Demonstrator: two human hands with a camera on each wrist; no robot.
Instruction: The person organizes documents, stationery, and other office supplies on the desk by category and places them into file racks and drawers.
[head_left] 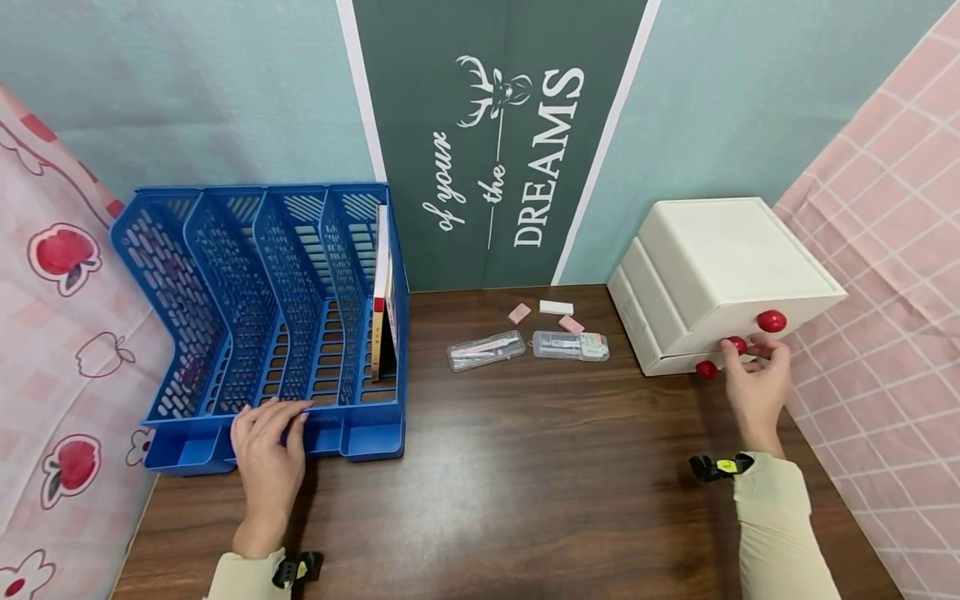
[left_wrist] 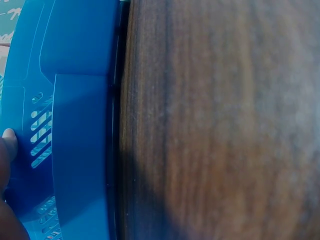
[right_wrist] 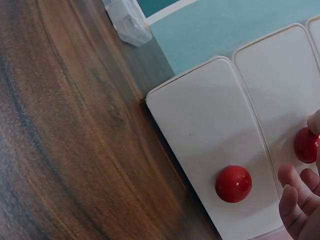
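At the left of the head view stands a blue file rack (head_left: 375,412) with several slots. My left hand (head_left: 270,454) holds its front rail, fingers over the top edge and thumb in front; the left wrist view shows a fingertip (left_wrist: 9,142) against the blue plastic. On the right is a white drawer cabinet (head_left: 757,250) with three round red knobs. My right hand (head_left: 759,392) pinches the middle knob (right_wrist: 305,145) between thumb and finger, its other fingers bent. Below that, the bottom knob (right_wrist: 233,184) is untouched. The drawer fronts look flush.
Books (head_left: 381,292) stand in the rack's rightmost slot. Between rack and cabinet lie two clear cases (head_left: 486,351) with drawing tools, two pink erasers (head_left: 519,313) and a white eraser (head_left: 556,307). Cloth backdrops (head_left: 885,333) border the wooden table (head_left: 525,483).
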